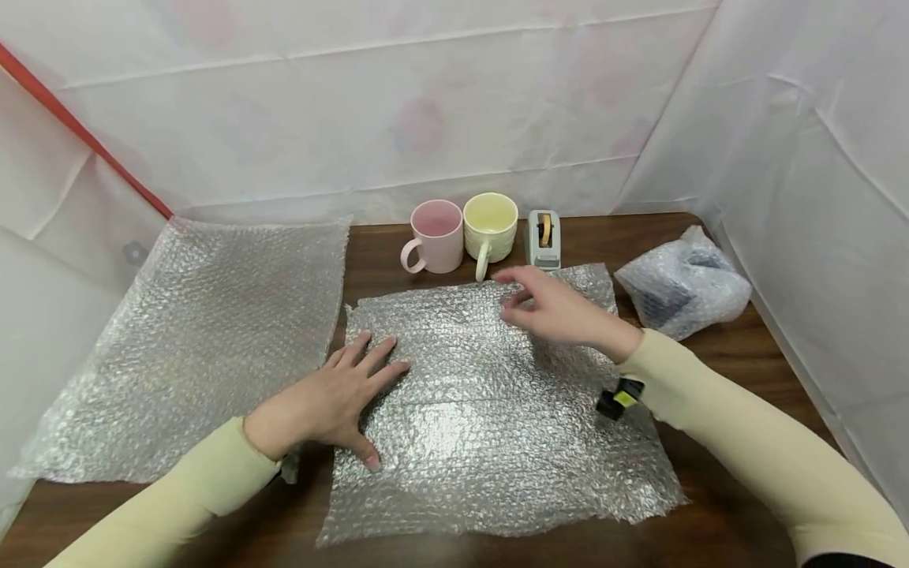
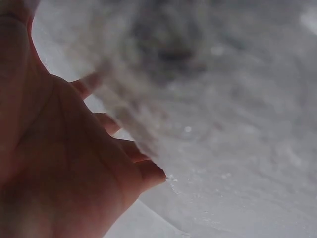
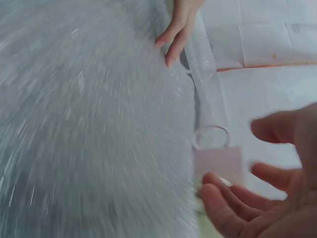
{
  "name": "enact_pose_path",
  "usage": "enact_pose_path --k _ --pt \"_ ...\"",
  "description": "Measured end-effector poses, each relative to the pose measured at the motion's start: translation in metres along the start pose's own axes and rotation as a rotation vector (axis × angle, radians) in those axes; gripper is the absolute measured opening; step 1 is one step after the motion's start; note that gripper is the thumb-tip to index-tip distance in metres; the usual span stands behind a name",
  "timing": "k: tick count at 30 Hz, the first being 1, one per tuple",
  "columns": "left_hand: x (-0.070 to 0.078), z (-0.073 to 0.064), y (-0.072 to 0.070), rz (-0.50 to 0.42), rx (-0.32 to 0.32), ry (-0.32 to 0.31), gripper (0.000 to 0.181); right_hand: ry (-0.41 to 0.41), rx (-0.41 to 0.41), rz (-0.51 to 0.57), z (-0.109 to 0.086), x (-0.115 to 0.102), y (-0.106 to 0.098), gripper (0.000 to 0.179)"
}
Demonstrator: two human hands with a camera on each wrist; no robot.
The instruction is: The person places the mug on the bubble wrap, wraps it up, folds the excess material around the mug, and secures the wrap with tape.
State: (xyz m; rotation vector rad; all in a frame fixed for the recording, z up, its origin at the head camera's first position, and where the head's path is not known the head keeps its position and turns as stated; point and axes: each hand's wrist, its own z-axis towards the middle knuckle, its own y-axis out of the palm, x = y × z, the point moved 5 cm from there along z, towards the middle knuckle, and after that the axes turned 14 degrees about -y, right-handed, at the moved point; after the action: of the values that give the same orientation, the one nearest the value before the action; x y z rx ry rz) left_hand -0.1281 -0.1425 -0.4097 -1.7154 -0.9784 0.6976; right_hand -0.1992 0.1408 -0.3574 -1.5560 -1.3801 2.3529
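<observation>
Two mugs (image 1: 442, 251) (image 1: 497, 238), two bubble-wrap sheets (image 1: 454, 434) (image 1: 234, 308), one wrapped bundle (image 1: 692, 288), one tape dispenser (image 1: 545, 254)

1 red strip (image 1: 81, 132) against white curtain (image 1: 454, 95); dark wood tabletop (image 1: 767, 375).

- A dark brown wooden tabletop (image 1: 753, 355) is partly covered by a central bubble-wrap sheet (image 1: 454, 418), laid flat.
- Left of that sheet, a second bubble-wrap sheet (image 1: 234, 315) is spread.
- Beyond its far edge are set a pink mug (image 1: 443, 251), a yellow mug (image 1: 497, 238) and a tape dispenser (image 1: 546, 256).
- To its right, a bubble-wrapped bundle (image 1: 685, 288) is placed.
</observation>
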Motion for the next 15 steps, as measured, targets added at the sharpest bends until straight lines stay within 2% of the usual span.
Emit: enact_pose_path --k 4,8,12,15 --pt "0.000 -0.001 0.001 -0.023 -0.021 -0.002 0.140 0.194 0.147 0.434 0.025 0.020 0.015 0.069" --pt "-0.001 -0.001 0.002 -0.043 -0.034 -0.002 0.140 0.323 0.267 0.796 0.042 0.035 0.026 0.061" --pt "-0.002 0.000 0.001 -0.044 -0.033 -0.006 0.141 0.347 0.330 0.944 0.055 0.045 0.030 0.053" --pt "-0.002 0.002 0.001 -0.035 -0.028 -0.023 0.147 0.341 0.375 0.918 0.060 0.052 0.029 0.048"
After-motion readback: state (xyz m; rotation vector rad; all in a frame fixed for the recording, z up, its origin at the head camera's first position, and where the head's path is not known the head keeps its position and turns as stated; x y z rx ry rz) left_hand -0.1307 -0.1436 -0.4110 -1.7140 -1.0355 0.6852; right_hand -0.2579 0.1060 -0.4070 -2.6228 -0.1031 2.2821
